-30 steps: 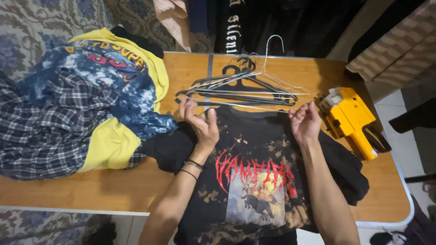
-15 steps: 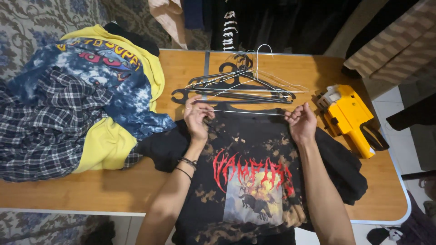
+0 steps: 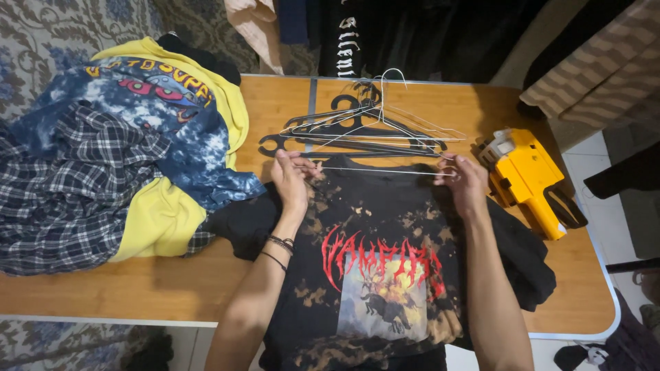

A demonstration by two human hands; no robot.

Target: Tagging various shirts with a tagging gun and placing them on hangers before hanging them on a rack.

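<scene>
Left hand [image 3: 290, 180] and right hand [image 3: 465, 184] pinching ends of white wire hanger [image 3: 385, 169] at collar of black shirt [image 3: 385, 268] on table [image 3: 275, 103]; red lettering mid-chest, yellow label gun [image 3: 528, 180] right.

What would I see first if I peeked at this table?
Right in the middle lies a black T-shirt with a red and orange picture, and both hands, left and right, hold a thin wire hanger along its top edge. A bright yellow tool sits at the right, and a heap of clothes fills the left.
</scene>
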